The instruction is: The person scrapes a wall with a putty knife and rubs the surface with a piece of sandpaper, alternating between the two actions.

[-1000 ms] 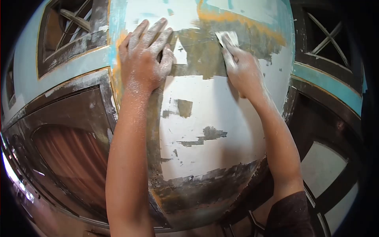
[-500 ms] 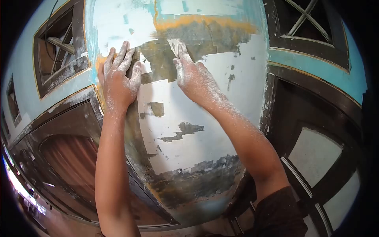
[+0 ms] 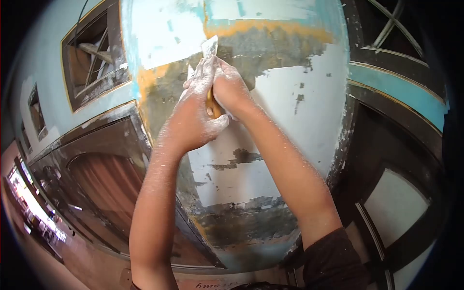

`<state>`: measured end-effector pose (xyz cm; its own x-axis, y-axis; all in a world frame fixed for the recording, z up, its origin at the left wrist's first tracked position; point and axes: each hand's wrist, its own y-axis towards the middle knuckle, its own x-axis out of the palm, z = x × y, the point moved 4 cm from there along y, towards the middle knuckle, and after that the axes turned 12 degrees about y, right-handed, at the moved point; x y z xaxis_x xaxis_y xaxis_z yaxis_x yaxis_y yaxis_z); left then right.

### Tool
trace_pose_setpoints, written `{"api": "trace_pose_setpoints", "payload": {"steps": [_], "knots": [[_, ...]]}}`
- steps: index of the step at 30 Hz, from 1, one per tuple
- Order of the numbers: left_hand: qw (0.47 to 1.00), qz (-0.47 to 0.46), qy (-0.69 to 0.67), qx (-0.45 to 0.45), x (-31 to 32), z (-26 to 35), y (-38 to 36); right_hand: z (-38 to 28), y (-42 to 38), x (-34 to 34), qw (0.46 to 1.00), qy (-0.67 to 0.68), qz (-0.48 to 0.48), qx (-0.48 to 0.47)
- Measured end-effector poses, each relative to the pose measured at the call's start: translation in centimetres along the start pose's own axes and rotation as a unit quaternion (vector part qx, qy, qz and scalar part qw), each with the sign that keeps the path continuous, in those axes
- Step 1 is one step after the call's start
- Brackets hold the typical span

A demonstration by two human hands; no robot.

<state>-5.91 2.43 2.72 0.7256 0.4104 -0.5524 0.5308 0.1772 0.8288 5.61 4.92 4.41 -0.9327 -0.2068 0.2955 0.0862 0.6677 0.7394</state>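
Note:
Both my hands meet around a putty knife in front of a patchy wall [image 3: 290, 116]. Its whitened blade [image 3: 210, 47] points up past my fingertips, and its yellow-brown wooden handle [image 3: 212, 105] shows between my palms. My right hand [image 3: 231, 88] is closed round the tool from the right, its fingers partly hidden. Across it lies my left hand [image 3: 191, 113], fingers pressed together along the knife and thumb sticking out to the right below. White dust coats both hands. Behind them the wall shows white filler, bare grey patches and orange-brown streaks.
On the left are a window opening [image 3: 94, 55] with a dark frame and a dark panel with reddish-brown curtain [image 3: 108, 183]. A dark wooden door [image 3: 386, 179] with pale panels stands on the right. A cable hangs at upper left.
My left hand has left the wall on the left and moved right onto the putty knife beside my right hand. The view has shifted slightly left, and more of the handle shows.

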Motion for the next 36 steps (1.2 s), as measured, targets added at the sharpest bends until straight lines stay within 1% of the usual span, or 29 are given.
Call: {"api": "trace_pose_setpoints", "payload": {"steps": [2, 3, 4, 5, 6, 7, 8, 9, 10, 11, 12, 13, 14, 15, 16, 17, 18, 19, 21, 22, 24, 25, 27, 29, 30, 32, 33, 34, 36], "knots": [[0.998, 0.008, 0.001, -0.068, 0.3, 0.1, -0.4, 0.5, -0.2, -0.2, 1.000, -0.001, -0.012, 0.003], [0.996, 0.075, 0.046, -0.025, 0.7, -0.2, -0.4, 0.5, -0.1, -0.5, 0.997, -0.074, -0.009, -0.018], [0.995, 0.075, 0.053, -0.032, 1.1, -0.9, -0.3, 0.3, 0.1, -0.7, 0.988, -0.147, -0.006, -0.041], [0.992, 0.101, 0.076, -0.030, 1.2, -1.4, -0.2, 0.1, 0.4, -1.0, 0.973, -0.219, -0.004, -0.065], [0.987, 0.127, 0.099, -0.027, 0.8, -1.2, -0.1, 0.0, 0.8, -1.4, 0.975, -0.215, -0.010, -0.061], [0.982, 0.110, 0.120, -0.092, 0.8, -1.0, -0.6, -0.2, 1.2, -1.5, 0.946, -0.316, -0.034, -0.062], [0.981, 0.110, 0.125, -0.097, 0.2, -0.6, -0.8, -0.3, 1.3, -1.9, 0.907, -0.413, -0.058, -0.062], [0.970, 0.081, 0.198, -0.118, -0.2, -0.3, -1.0, -1.4, 0.9, -1.9, 0.896, -0.439, -0.071, -0.005], [0.952, 0.051, 0.269, -0.138, -0.4, -0.5, -1.2, -2.9, 0.5, -1.4, 0.896, -0.436, -0.076, -0.004], [0.938, 0.080, 0.313, -0.128, -0.4, -1.1, -1.6, -4.4, 0.2, -1.0, 0.898, -0.437, -0.053, 0.014], [0.936, 0.081, 0.316, -0.133, -0.5, -1.8, -1.9, -5.1, 0.1, -1.2, 0.898, -0.438, -0.030, 0.032], [0.929, 0.098, 0.332, -0.132, -0.9, -2.4, -2.2, -5.9, 0.5, -1.5, 0.840, -0.538, -0.035, -0.052], [0.921, 0.115, 0.348, -0.130, -1.1, -2.9, -2.4, -6.6, 0.9, -1.6, 0.766, -0.627, -0.039, -0.137], [0.920, 0.108, 0.345, -0.148, -1.2, -3.5, -2.6, -7.6, 1.1, -1.3, 0.712, -0.694, -0.048, -0.098], [0.918, 0.108, 0.349, -0.152, -1.0, -3.9, -2.8, -7.4, 1.9, -2.1, 0.714, -0.691, -0.052, -0.100], [0.920, 0.113, 0.338, -0.161, -0.8, -4.4, -3.0, -7.5, 3.0, -2.8, 0.613, -0.760, -0.040, -0.211], [0.922, 0.118, 0.327, -0.171, -0.9, -4.6, -3.2, -7.8, 3.7, -3.0, 0.496, -0.808, -0.026, -0.317], [0.928, 0.097, 0.299, -0.199, -0.8, -4.6, -3.2, -8.0, 4.7, -3.7, 0.499, -0.805, -0.030, -0.320], [0.932, 0.106, 0.284, -0.198, -0.4, -5.3, -3.5, -8.9, 5.1, -3.4, 0.393, -0.785, -0.010, -0.478], [0.938, 0.113, 0.264, -0.193, -0.3, -5.6, -3.6, -9.1, 6.0, -3.8, 0.423, -0.799, -0.019, -0.428], [0.938, 0.069, 0.255, -0.225, 0.1, -6.3, -3.4, -9.5, 5.0, -2.6, 0.509, -0.776, -0.057, -0.368], [0.941, 0.086, 0.246, -0.217, 0.4, -6.9, -3.5, -8.8, 5.9, -3.3, 0.491, -0.796, -0.060, -0.349], [0.940, 0.102, 0.239, -0.219, 1.2, -7.9, -3.8, -8.5, 5.8, -3.1, 0.493, -0.793, -0.053, -0.354], [0.946, 0.204, 0.209, -0.142, 1.2, -7.9, -3.5, -8.6, 5.4, -3.1, 0.492, -0.783, -0.038, -0.378], [0.941, 0.232, 0.201, -0.141, 1.0, -7.8, -3.5, -8.4, 5.6, -3.5, 0.485, -0.806, -0.025, -0.338], [0.927, 0.280, 0.215, -0.131, 0.4, -7.8, -3.4, -8.1, 5.3, -3.4, 0.487, -0.775, -0.023, -0.402], [0.921, 0.294, 0.222, -0.127, 0.0, -7.5, -3.2, -8.0, 5.2, -3.5, 0.468, -0.781, -0.023, -0.414], [0.920, 0.296, 0.223, -0.127, -0.3, -7.4, -2.9, -8.0, 5.2, -3.5, 0.467, -0.780, -0.023, -0.416], [0.920, 0.290, 0.238, -0.116, -0.8, -7.4, -2.2, -8.1, 5.2, -3.5, 0.497, -0.768, -0.021, -0.403]]}}
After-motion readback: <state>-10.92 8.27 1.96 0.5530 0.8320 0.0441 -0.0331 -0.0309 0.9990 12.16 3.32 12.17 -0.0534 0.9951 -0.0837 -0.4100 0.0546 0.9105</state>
